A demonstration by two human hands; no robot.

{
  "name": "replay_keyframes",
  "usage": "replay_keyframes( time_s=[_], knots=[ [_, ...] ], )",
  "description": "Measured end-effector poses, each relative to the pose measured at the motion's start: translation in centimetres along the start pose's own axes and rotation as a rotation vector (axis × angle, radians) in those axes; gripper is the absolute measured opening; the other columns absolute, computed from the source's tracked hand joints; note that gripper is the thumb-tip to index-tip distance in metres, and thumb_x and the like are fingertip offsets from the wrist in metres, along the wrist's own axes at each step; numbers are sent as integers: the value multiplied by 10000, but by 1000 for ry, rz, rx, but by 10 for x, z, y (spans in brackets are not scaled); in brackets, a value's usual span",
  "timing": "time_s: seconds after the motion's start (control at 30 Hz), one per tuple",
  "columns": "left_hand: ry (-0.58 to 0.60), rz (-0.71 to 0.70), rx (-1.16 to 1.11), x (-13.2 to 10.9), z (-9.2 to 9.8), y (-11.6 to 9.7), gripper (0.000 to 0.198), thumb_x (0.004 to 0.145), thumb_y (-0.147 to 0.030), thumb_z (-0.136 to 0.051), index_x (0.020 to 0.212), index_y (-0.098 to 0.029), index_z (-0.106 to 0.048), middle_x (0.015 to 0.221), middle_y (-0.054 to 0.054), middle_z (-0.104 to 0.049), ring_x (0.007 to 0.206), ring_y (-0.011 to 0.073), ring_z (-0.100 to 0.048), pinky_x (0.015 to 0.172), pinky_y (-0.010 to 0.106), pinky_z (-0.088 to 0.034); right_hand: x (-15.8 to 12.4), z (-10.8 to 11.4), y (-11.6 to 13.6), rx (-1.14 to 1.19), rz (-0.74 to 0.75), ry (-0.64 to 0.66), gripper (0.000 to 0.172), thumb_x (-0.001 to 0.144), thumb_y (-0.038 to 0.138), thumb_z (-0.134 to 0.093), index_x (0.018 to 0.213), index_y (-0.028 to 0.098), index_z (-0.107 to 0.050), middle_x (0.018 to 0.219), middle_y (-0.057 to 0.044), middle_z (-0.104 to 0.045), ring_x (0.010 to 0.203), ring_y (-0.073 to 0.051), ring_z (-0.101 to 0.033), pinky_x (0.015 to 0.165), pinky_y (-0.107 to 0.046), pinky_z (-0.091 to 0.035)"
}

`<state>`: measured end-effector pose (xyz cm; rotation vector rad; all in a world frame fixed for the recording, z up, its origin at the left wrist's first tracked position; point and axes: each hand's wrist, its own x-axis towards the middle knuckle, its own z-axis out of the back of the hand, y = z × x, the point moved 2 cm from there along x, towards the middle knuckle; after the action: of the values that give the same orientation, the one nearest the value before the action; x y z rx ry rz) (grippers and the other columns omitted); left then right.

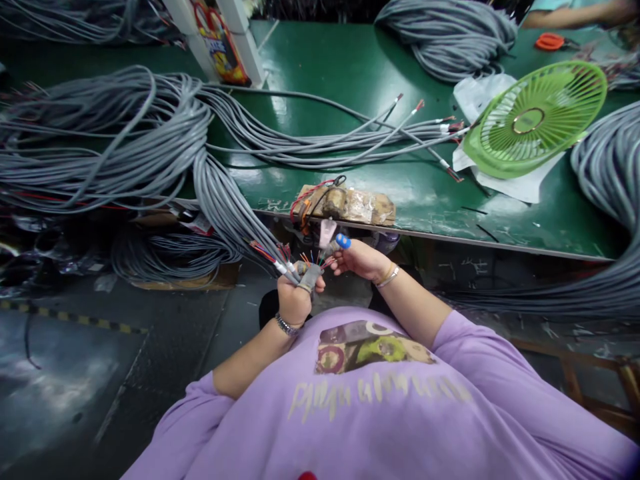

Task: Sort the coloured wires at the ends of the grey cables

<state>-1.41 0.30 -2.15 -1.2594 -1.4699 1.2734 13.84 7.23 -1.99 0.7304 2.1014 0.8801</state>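
My left hand [294, 298] is closed around the end of a grey cable [290, 272], with grey wrapping on the thumb and a finger. Thin coloured wires [315, 259] fan out from the cable's stripped end. My right hand [364, 259] meets these wires from the other side, its fingertips pinched on them; a blue cap covers one fingertip. More cable ends with white sleeves and bare coloured wires lie beside my left hand. They belong to a thick bundle of grey cables [220, 193] hanging over the table's edge.
A green table [320, 60] spans the front. On it lie a large cable coil [100, 143], a taped wooden block [357, 204], a green fan [537, 120] and orange-handled cutters [550, 42]. Another person's arm [575, 16] shows at the far right. Coils also lie underneath.
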Motion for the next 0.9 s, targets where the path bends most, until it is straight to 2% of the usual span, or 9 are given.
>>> replay_keyframes(
  time_s=[0.1, 0.2, 0.27, 0.4, 0.47, 0.57, 0.7, 0.8, 0.9],
  knots=[
    [53, -4, 65, -3, 2, 2, 259, 803, -348, -697, 631, -164, -634, 534, -6, -634, 445, 90, -558, 447, 196, -451, -10, 2, 5, -187, 44, 34, 461, 675, 558, -772, 763, 121, -655, 686, -26, -639, 591, -96, -565, 546, -210, -478],
    [101, 2, 129, -4, 1, 0, 251, 817, -346, -679, 647, -164, -648, 542, 0, -640, 456, 93, -566, 456, 198, -451, -14, 0, 9, -308, 107, 26, 371, 632, 442, -797, 734, 123, -637, 643, 8, -613, 555, -70, -506, 543, -198, -428],
    [165, 21, 187, -4, -1, -3, 254, 804, -336, -684, 623, -163, -644, 537, 5, -642, 458, 95, -570, 465, 200, -455, -14, -3, 11, -380, 156, 24, 316, 646, 395, -766, 722, 119, -633, 634, 14, -606, 556, -66, -482, 551, -201, -402],
    [386, 147, 337, 0, -4, -6, 253, 743, -325, -722, 570, -151, -657, 533, 37, -666, 475, 118, -602, 499, 218, -484, -17, -8, 11, -594, 268, 39, 239, 702, 343, -709, 706, 117, -628, 626, 22, -579, 596, -83, -472, 591, -225, -399],
    [427, 217, 365, 2, -3, -7, 247, 729, -326, -724, 570, -146, -664, 541, 51, -680, 477, 128, -616, 506, 225, -494, -18, -9, 10, -679, 348, 22, 222, 724, 334, -692, 725, 119, -636, 648, 16, -584, 620, -90, -479, 610, -231, -408],
    [333, 243, 305, 4, -1, -8, 255, 736, -348, -714, 588, -146, -662, 552, 47, -685, 472, 124, -617, 496, 220, -491, -22, -8, 8, -638, 387, -58, 287, 776, 410, -652, 771, 123, -635, 707, -8, -604, 665, -105, -514, 637, -240, -444],
    [144, 249, 130, 3, -2, -6, 275, 713, -409, -739, 654, -150, -666, 551, 25, -679, 454, 121, -607, 446, 210, -463, -27, -7, -3, -454, 225, -115, 447, 716, 539, -711, 888, 136, -624, 794, -26, -625, 671, -118, -560, 572, -240, -476],
    [139, 222, 78, 3, -3, -1, 291, 715, -424, -750, 661, -150, -666, 564, 27, -687, 464, 118, -611, 454, 206, -460, -29, -12, -15, -290, 276, -156, 466, 650, 517, -790, 855, 144, -600, 717, 6, -612, 614, -91, -542, 554, -215, -451],
    [228, 208, 100, 4, 1, 4, 305, 755, -421, -730, 631, -149, -666, 603, 48, -709, 496, 118, -626, 481, 205, -463, -28, -19, -24, -176, 370, -189, 420, 686, 503, -777, 793, 157, -564, 595, 35, -586, 528, -80, -532, 527, -215, -410]
  ],
)
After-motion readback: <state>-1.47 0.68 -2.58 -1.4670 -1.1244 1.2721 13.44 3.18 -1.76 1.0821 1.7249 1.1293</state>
